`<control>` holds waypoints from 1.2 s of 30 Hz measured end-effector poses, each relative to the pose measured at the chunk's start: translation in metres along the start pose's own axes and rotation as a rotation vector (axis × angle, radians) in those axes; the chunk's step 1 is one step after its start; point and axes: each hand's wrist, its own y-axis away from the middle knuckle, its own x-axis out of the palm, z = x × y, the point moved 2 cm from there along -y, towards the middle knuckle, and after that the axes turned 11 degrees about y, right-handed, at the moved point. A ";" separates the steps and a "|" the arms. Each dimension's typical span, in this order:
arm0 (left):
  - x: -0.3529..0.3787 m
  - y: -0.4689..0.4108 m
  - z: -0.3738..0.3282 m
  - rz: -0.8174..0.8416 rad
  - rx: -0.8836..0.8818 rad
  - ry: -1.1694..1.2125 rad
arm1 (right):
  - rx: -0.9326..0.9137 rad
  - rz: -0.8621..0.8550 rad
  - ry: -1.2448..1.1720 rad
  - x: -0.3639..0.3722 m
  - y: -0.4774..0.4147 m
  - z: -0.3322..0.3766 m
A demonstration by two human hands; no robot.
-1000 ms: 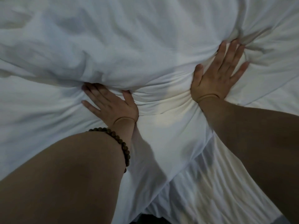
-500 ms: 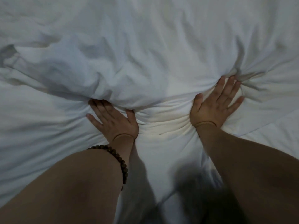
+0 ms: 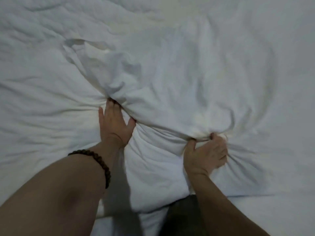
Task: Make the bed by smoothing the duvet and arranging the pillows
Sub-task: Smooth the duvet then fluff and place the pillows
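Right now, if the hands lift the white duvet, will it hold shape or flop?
Probably floppy: the duvet bunches into folds where the right hand grips it. Likely light for its size: it mounds softly ahead of the left hand.

You are looking down into a bedroom, or some other sleeping room: bedding fills your whole view. A thick white duvet (image 3: 170,74) spreads across nearly all of it, soft and rumpled, with puffy folds and creases running through it. Past its near edge a flat white sheet (image 3: 281,216) lies stretched beneath. The light is dim. Whether the room belongs to a home or a hotel, you cannot tell.
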 end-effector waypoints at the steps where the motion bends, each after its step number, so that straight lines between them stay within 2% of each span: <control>1: -0.014 -0.006 -0.013 -0.095 -0.078 0.126 | -0.055 0.013 -0.064 -0.015 -0.018 0.007; 3: -0.048 -0.031 -0.046 -0.310 -0.309 0.298 | -0.232 0.012 -0.104 -0.040 -0.066 0.026; 4: -0.064 -0.048 -0.065 -0.397 -0.386 0.302 | -0.324 -0.012 -0.115 -0.051 -0.097 0.037; 6: -0.089 -0.082 -0.100 -0.482 -0.331 0.209 | -0.455 -0.047 -0.138 -0.068 -0.160 0.059; 8: -0.099 -0.112 -0.130 -0.365 -0.108 0.077 | -0.538 0.014 -0.040 -0.076 -0.222 0.084; 10: -0.093 -0.138 -0.150 -0.069 0.018 -0.011 | -0.601 0.080 0.128 -0.075 -0.279 0.103; 12: -0.083 -0.165 -0.159 0.210 -0.047 -0.031 | -0.605 0.082 0.245 -0.072 -0.329 0.115; 13: -0.079 -0.173 -0.160 0.289 -0.115 -0.040 | -0.584 0.072 0.283 -0.070 -0.350 0.116; 16: -0.069 -0.186 -0.161 0.344 -0.214 -0.122 | -0.591 0.114 0.385 -0.066 -0.392 0.114; 21: -0.058 -0.190 -0.179 0.327 -0.154 -0.277 | -0.831 0.249 0.570 -0.071 -0.408 0.132; 24: -0.076 -0.198 -0.205 0.262 -0.167 -0.252 | -0.740 0.143 0.560 -0.082 -0.421 0.132; 27: -0.091 -0.210 -0.231 0.052 -0.111 -0.098 | -0.535 0.010 0.478 -0.098 -0.453 0.130; 28: -0.088 -0.209 -0.235 0.028 -0.116 -0.037 | -0.500 -0.012 0.488 -0.100 -0.460 0.129; 30: -0.072 -0.204 -0.233 0.036 -0.126 0.078 | -0.525 0.007 0.514 -0.093 -0.464 0.121; 33: -0.055 -0.185 -0.229 0.043 -0.049 0.192 | -0.579 0.185 0.475 -0.069 -0.453 0.100; 36: -0.049 -0.153 -0.222 -0.017 0.090 0.104 | -0.515 0.172 0.420 -0.061 -0.419 0.094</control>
